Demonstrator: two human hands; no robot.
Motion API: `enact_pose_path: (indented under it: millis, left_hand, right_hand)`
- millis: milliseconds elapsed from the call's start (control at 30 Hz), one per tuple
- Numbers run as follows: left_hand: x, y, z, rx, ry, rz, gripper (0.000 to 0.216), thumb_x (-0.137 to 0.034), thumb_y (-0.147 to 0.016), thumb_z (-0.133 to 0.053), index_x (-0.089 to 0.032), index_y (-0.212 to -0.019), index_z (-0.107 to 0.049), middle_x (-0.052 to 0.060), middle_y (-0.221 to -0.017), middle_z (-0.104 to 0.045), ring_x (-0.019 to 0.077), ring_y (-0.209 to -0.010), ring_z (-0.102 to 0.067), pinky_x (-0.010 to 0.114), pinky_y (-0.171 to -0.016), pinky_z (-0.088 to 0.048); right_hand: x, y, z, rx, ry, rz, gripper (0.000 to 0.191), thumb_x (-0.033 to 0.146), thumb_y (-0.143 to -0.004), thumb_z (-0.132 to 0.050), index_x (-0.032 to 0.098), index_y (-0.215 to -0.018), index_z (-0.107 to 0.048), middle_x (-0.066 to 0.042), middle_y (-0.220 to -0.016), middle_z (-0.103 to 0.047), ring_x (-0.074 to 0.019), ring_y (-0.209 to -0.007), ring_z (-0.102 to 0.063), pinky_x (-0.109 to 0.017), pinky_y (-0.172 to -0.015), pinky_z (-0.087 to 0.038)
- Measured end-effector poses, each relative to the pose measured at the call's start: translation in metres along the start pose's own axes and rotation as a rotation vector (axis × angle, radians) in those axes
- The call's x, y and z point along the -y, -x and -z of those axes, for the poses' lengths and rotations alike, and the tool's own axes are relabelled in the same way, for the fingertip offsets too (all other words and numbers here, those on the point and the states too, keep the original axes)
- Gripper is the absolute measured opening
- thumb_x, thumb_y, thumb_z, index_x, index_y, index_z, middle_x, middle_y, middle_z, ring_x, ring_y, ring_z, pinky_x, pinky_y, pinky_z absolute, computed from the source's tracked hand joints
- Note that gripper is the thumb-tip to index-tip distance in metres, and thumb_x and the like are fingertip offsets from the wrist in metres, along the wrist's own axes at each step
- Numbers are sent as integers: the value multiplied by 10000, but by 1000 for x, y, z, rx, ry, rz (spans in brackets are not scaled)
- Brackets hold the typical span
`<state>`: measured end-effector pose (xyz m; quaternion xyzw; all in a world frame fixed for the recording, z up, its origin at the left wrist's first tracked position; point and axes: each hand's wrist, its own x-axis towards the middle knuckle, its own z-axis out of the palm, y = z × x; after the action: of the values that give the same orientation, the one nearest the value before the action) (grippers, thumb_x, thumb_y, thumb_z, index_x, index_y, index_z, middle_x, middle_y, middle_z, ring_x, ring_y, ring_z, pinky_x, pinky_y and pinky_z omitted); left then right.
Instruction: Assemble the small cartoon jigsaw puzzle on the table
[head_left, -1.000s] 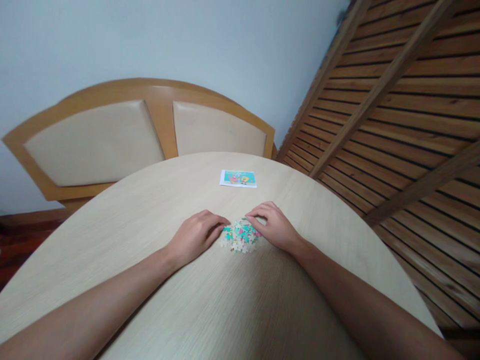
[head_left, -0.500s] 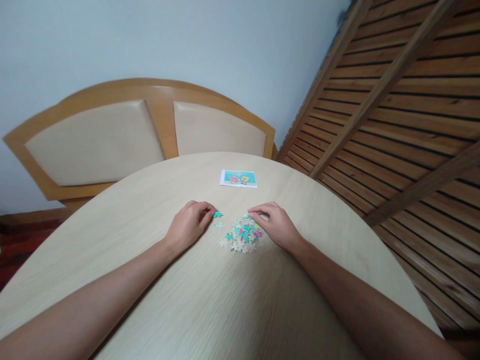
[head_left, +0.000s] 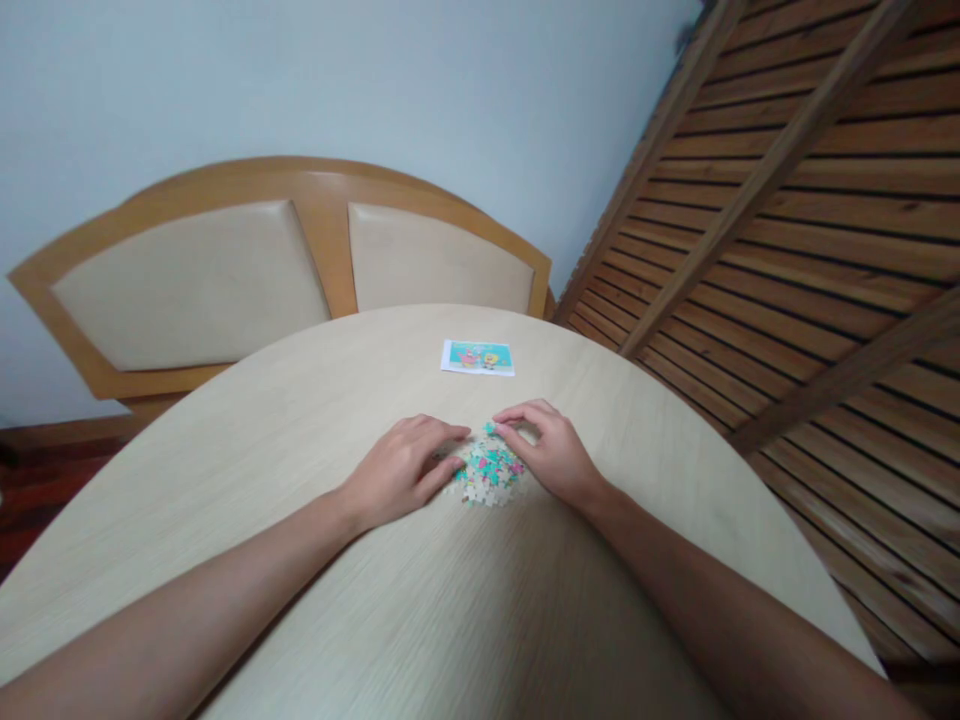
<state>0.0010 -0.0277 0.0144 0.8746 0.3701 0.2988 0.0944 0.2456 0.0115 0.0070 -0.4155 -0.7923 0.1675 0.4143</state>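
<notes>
A heap of jigsaw puzzle pieces (head_left: pixel 489 478), teal, white, pink and yellow, lies on the round table. At the heap's left edge is my left hand (head_left: pixel 409 465), thumb and fingers apart with nothing seen between them. My right hand (head_left: pixel 546 445) is at the heap's upper right, thumb and forefinger pinching a teal puzzle piece (head_left: pixel 490 428). Part of the heap's left side is hidden behind my left fingers. Beyond both hands lies a picture card (head_left: pixel 480 358) with a pink and a yellow cartoon figure on teal.
The pale wooden table (head_left: pixel 315 400) has a curved far edge. Behind it stands a wood-framed bench back (head_left: pixel 319 200) with cream panels, against a light wall (head_left: pixel 375 80). A slatted wooden screen (head_left: pixel 810 230) rises on the right.
My left hand has moved right to the heap and opened; the teal piece at its fingertips no longer shows there. My right hand, barely moved, now holds a teal piece.
</notes>
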Motion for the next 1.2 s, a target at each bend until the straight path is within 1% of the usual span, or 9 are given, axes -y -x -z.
enact_pose_path:
  millis: [167,333,400,567,667,800,900,1067,1200]
  left_hand:
    - [-2,1,-4,-71,127,108,247,-332,-974,-592,-214,-1188,-627,58,-1034,-726,218,-956,-670,377,-878,-507]
    - [-3,0,-4,-43,208,129,123,-268,-971,-575,-213,-976,-685,29,-924,-731,185,-877,-663,328,-828,-500]
    - [-2,-1,-3,-50,186,126,137,-250,-967,-554,-210,-950,-684,32,-910,-725,186,-867,-653,331,-820,-496]
    - [6,1,1,-22,71,133,144,-217,-922,-545,-209,-930,-688,43,-878,-720,205,-854,-634,361,-824,-495]
    - [10,2,2,7,18,125,156,-207,-911,-545,-213,-926,-700,48,-871,-722,218,-870,-630,380,-842,-497]
    - [11,2,3,18,-38,116,183,-201,-926,-532,-210,-937,-714,60,-912,-725,228,-912,-628,392,-872,-492]
    - [8,2,4,24,-47,75,188,-218,-933,-530,-210,-983,-711,68,-964,-712,231,-949,-624,391,-892,-479]
    - [2,4,8,135,-42,-45,163,-281,-880,-629,-227,-1024,-682,60,-1051,-689,250,-1026,-603,404,-933,-443]
    - [2,5,9,154,-14,-64,128,-291,-875,-644,-227,-983,-671,57,-1083,-678,242,-1041,-595,396,-938,-435]
  right_hand:
    - [15,6,-10,100,-43,109,79,224,-857,-755,257,-929,-762,-33,-908,-720,-211,-935,-662,-371,-878,-507]
    - [16,9,-13,121,-51,175,52,239,-860,-758,238,-907,-735,-27,-883,-724,-198,-914,-659,-358,-872,-483]
    - [16,9,-9,153,-22,211,70,256,-861,-754,237,-919,-721,-27,-892,-730,-204,-931,-652,-366,-883,-470]
    - [19,9,4,340,53,374,153,343,-821,-772,253,-931,-713,-31,-967,-742,-228,-990,-630,-402,-935,-431]
    - [18,8,7,388,96,399,142,359,-821,-767,263,-921,-735,-41,-1019,-735,-231,-1000,-624,-409,-931,-430]
    - [14,8,5,363,105,395,111,348,-839,-756,262,-908,-752,-49,-1020,-731,-229,-999,-623,-398,-915,-443]
    - [12,8,2,341,88,410,86,335,-853,-745,261,-896,-759,-47,-1005,-729,-224,-984,-625,-390,-906,-452]
    - [12,8,0,310,7,418,71,299,-870,-720,253,-824,-750,-38,-971,-732,-209,-956,-631,-383,-903,-464]
    - [14,6,0,260,-74,356,119,311,-905,-684,236,-823,-728,-41,-910,-742,-206,-924,-643,-387,-910,-477]
